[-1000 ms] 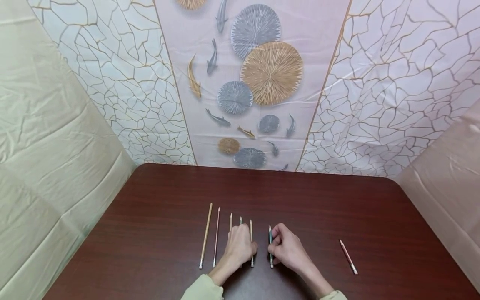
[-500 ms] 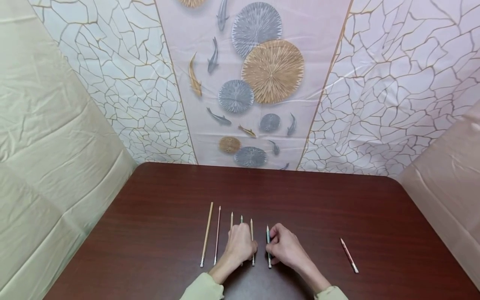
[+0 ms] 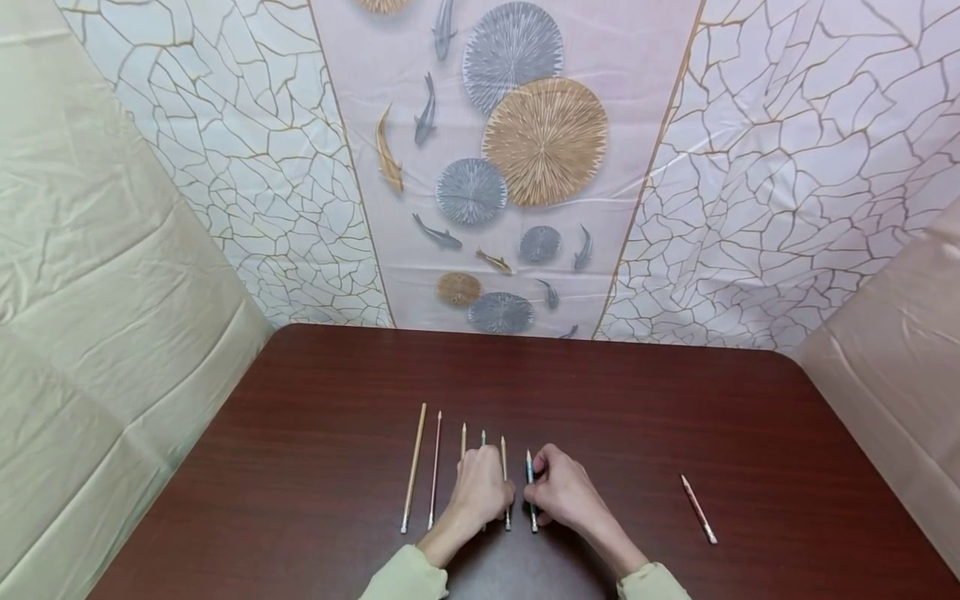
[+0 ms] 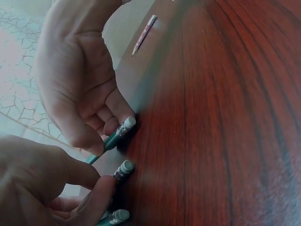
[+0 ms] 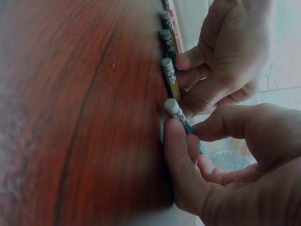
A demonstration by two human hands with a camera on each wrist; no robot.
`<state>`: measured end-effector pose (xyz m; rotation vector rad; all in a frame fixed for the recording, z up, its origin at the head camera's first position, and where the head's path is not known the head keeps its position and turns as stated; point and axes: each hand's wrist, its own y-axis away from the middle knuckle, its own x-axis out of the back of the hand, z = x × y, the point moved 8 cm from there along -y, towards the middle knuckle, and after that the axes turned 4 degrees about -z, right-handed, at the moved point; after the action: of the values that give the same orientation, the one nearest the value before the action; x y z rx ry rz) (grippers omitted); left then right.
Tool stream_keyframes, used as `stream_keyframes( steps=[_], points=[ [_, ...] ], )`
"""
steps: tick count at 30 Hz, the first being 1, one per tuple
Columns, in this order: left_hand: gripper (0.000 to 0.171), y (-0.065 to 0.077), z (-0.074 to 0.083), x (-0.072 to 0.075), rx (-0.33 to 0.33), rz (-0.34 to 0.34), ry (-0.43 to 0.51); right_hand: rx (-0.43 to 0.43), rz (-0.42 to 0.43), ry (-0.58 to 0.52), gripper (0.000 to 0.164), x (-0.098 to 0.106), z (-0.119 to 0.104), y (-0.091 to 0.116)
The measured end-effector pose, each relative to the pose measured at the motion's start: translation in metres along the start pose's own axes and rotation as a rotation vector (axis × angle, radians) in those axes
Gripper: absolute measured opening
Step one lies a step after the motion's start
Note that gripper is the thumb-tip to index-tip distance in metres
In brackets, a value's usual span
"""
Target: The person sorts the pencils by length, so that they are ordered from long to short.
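Observation:
In the head view, my left hand (image 3: 482, 485) bends over the row of pencils, its thumb and fingertips pinching a yellow pencil (image 3: 504, 454) near its eraser end. Just right of it, my right hand (image 3: 562, 492) pinches a green pencil (image 3: 529, 467), point facing away from me and eraser (image 5: 172, 106) toward me. A narrow gap separates these two pencils. Under the left hand lies another green pencil (image 3: 483, 435), mostly hidden, beside a second yellow pencil (image 3: 463, 433) that is also partly covered.
Farther left lie a thin reddish pencil (image 3: 435, 467) and a long yellow pencil (image 3: 412, 471), roughly parallel. A short pink pencil (image 3: 699, 510) lies slanted off to the right. The dark red-brown table (image 3: 525, 375) ends at a patterned cloth backdrop (image 3: 480, 275).
My right hand has slid the green pencil left, narrowing the gap to the yellow pencil. My left hand has stayed nearly in place.

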<state>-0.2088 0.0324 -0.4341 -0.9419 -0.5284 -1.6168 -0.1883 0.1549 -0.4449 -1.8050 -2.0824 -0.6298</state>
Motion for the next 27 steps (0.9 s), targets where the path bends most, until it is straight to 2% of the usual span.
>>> stream_keyframes(
  steps=[9,27],
  points=[
    [0.023,0.0002,-0.0023,-0.0004,0.024,-0.015,0.037,0.011,0.026,0.120,0.023,-0.0022,-0.0059,-0.0027],
    [0.021,0.0006,-0.0032,-0.0039,0.054,-0.028,0.053,0.016,0.051,0.118,0.018,-0.0019,-0.0014,-0.0031]
  ],
)
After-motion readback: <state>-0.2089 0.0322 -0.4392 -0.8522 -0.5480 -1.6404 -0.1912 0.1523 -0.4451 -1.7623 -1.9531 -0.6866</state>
